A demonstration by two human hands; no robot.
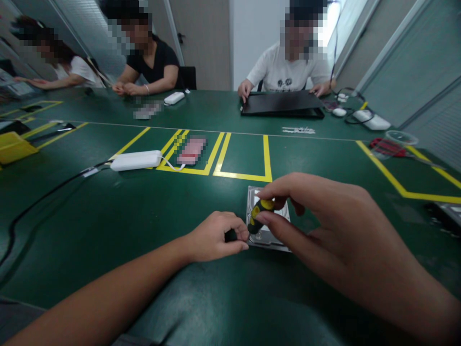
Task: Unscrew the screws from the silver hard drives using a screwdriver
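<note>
A silver hard drive [271,240] lies flat on the green table in front of me, partly covered by my right hand. My right hand [324,226] pinches the black-and-yellow handle of a short screwdriver [260,215] between thumb and fingers. The screwdriver leans over the drive's left part, its lower end close to the left edge; I cannot make out the tip. Fingers curled, my left hand [218,238] rests on the table with its fingertips against the drive's left edge, gripping it there.
Yellow tape rectangles [245,175] mark the table. Ahead lie a white power bank [136,160] with a cable and a blurred pink phone [192,150]. A clear cup [401,138] and red-handled tool [388,147] are right. Across sit several people, one holding a black panel [283,103].
</note>
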